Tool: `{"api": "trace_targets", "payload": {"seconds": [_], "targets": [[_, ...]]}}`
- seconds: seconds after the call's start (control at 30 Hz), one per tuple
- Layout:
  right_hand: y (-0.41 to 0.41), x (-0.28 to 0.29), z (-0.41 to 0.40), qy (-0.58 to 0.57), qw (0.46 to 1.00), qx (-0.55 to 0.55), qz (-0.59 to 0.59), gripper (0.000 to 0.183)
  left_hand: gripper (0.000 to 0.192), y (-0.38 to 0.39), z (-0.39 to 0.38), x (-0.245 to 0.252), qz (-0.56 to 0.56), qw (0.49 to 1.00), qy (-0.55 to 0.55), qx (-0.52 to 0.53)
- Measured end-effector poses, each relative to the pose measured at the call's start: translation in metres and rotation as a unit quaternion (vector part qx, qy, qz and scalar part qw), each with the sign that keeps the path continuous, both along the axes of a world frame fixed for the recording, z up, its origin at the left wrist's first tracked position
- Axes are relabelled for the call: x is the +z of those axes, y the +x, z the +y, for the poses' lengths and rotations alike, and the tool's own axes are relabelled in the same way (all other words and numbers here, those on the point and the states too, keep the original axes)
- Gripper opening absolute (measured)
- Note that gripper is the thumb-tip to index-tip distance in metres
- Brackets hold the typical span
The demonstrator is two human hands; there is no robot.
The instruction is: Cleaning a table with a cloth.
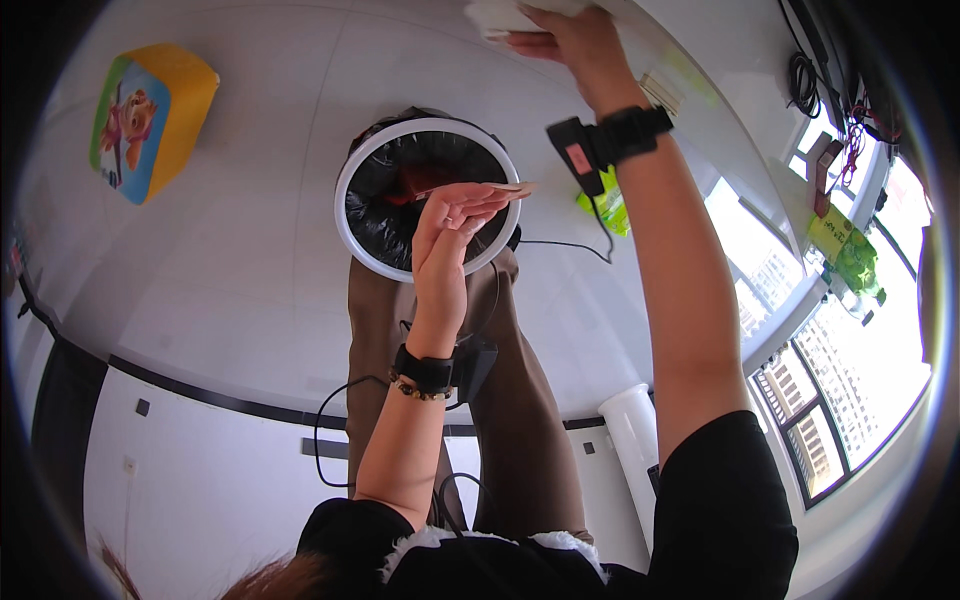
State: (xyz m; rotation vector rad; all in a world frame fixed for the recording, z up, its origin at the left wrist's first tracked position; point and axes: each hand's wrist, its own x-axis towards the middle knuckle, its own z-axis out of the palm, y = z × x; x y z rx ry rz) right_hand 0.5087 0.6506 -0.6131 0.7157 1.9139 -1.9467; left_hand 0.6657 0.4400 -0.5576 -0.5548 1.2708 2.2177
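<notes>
My left hand [459, 225] hovers over the round opening of a waste bin [341, 196] with a white rim. Its fingers lie together, pointing right, and a thin pale edge shows along the fingertips; whether the hand grips something is unclear. Black plastic lining [379, 161] covers the bin's inside, where something reddish [420, 180] is visible, partly behind my hand. Farther forward, at the top edge, my right hand [577, 46] holds a white cloth or tissue [499, 16], cut off by the frame. Both wrists wear black straps with small devices.
A yellow box-shaped stool [180, 124] with a cartoon print stands at left. Behind my right forearm lies a bright green packet [613, 204]. A thin cable [566, 244] runs from the right wrist device. Coiled black cable [802, 82] and windows [832, 405] are at right.
</notes>
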Motion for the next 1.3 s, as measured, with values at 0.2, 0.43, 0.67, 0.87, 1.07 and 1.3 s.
{"api": "trace_targets", "payload": {"seconds": [0.2, 0.43, 0.67, 0.87, 1.07, 1.3], "targets": [[0.041, 0.013, 0.04, 0.052, 0.99, -0.126, -0.025, 0.043, 0.032, -0.002, -0.011, 0.0, 0.01, 1.0, 0.017, 0.015], [0.008, 0.019, 0.002, 0.032, 0.998, 0.019, 0.042, 0.037, 0.036, 0.001, 0.006, 0.004, -0.017, 0.998, 0.044, 0.03], [0.043, 0.023, 0.032, 0.054, 0.994, -0.089, 0.038, 0.036, 0.035, -0.006, -0.014, 0.005, -0.015, 0.999, 0.03, 0.039], [0.014, 0.016, 0.003, -0.001, 0.998, -0.032, 0.054, 0.037, 0.033, -0.004, -0.003, 0.003, -0.038, 0.996, 0.059, 0.048], [0.02, -0.01, -0.016, -0.025, 0.976, -0.173, 0.13, 0.038, 0.033, -0.007, -0.015, 0.001, -0.011, 0.999, 0.019, 0.037], [0.189, 0.041, 0.049, 0.116, 0.949, -0.283, -0.081, 0.047, 0.036, -0.014, -0.018, 0.011, 0.057, 0.998, -0.006, 0.003]]}}
